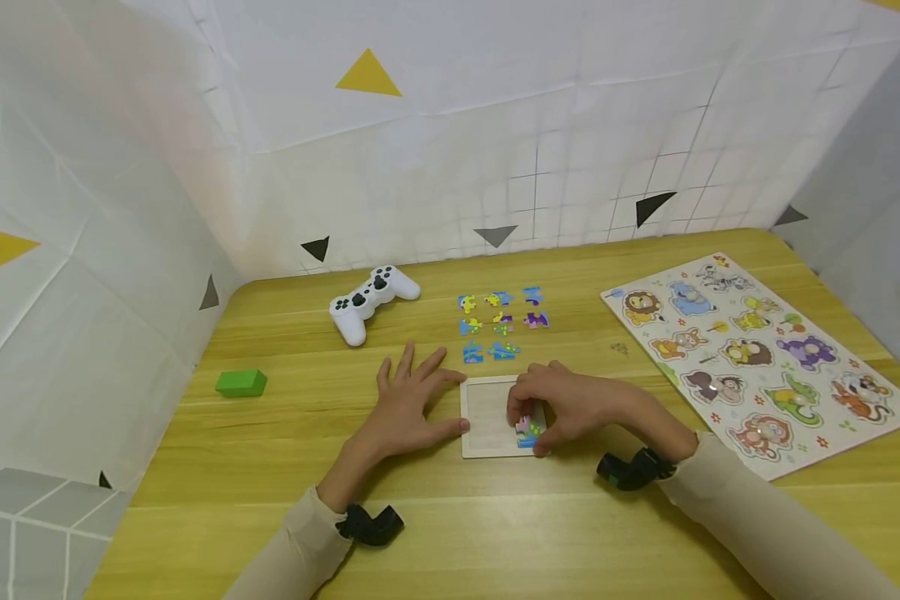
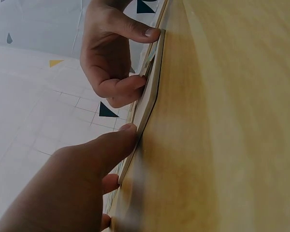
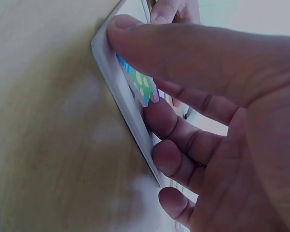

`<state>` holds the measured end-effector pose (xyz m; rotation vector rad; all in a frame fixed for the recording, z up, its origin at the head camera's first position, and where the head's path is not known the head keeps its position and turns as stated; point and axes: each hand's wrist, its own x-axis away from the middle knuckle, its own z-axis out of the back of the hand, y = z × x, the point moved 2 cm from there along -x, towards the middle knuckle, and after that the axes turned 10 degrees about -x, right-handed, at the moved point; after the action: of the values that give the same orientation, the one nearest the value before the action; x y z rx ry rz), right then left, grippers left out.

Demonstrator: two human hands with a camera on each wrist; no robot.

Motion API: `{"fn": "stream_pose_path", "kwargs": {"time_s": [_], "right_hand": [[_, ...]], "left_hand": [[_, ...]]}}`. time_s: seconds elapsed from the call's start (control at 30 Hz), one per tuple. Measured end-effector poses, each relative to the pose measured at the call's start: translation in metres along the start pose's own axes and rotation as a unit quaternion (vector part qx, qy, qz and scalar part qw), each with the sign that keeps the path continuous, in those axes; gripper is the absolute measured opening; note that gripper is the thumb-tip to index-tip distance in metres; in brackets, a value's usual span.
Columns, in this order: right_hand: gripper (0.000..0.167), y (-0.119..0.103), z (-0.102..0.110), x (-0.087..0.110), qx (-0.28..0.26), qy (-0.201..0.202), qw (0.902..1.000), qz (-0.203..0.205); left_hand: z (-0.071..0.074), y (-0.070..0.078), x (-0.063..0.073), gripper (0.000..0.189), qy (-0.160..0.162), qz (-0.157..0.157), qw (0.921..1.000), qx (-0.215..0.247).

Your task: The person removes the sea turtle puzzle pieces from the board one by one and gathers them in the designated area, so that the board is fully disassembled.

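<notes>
A small wooden puzzle tray (image 1: 487,417) lies in the middle of the table. My left hand (image 1: 405,408) has its fingers spread, with thumb and index fingertip touching the tray's left edge. My right hand (image 1: 566,400) curls over the tray's right side and pinches a colorful jigsaw piece (image 1: 527,430) between thumb and fingers. In the right wrist view the jigsaw piece (image 3: 139,83) looks tilted inside the rim, the thumb over its outer edge. Beyond the tray, several loose jigsaw pieces (image 1: 503,319) lie in rough rows.
A white game controller (image 1: 371,302) sits at the back left, and a green block (image 1: 242,383) lies near the left edge. On the right is a large animal peg puzzle board (image 1: 750,354). White patterned sheets (image 1: 450,167) hang behind the table.
</notes>
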<state>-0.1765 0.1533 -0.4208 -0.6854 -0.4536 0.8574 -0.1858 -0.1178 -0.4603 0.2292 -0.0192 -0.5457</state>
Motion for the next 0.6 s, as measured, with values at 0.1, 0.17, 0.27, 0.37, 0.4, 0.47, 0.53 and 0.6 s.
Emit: {"fn": "stream_pose_path", "kwargs": {"time_s": [0.1,0.17,0.27,0.37,0.4,0.47,0.53,0.6], "right_hand": [[0.037,-0.0003,-0.0003,-0.0004,0.004,0.000,1.0000,0.002],[0.037,-0.0004,-0.0006,-0.0005,0.007,0.001,1.0000,0.003],[0.037,-0.0007,-0.0010,-0.0006,0.010,0.003,0.9999,0.002],[0.036,-0.0009,-0.0012,-0.0003,0.014,0.003,0.9999,0.001],[0.036,-0.0014,-0.0011,-0.0005,0.016,0.003,0.9999,0.001],[0.035,-0.0022,-0.0007,-0.0003,0.020,0.003,0.9998,0.003],[0.034,-0.0033,-0.0003,-0.0003,0.024,0.004,0.9997,0.004],[0.033,-0.0040,0.0000,-0.0001,0.028,0.005,0.9996,0.008]], "left_hand": [[0.0009,0.0009,0.0005,0.063,0.000,0.000,1.0000,0.004],[0.0016,0.0017,0.0006,0.062,0.001,0.000,1.0000,0.007],[0.0024,0.0024,0.0006,0.063,0.001,0.000,0.9999,0.012],[0.0031,0.0030,0.0010,0.064,-0.002,0.001,0.9999,0.010],[0.0032,0.0030,0.0010,0.064,-0.003,0.001,1.0000,0.009],[0.0033,0.0029,0.0011,0.064,-0.003,0.001,1.0000,0.009],[0.0033,0.0029,0.0010,0.064,-0.003,0.001,1.0000,0.009],[0.0034,0.0029,0.0008,0.064,-0.003,0.000,1.0000,0.009]]}}
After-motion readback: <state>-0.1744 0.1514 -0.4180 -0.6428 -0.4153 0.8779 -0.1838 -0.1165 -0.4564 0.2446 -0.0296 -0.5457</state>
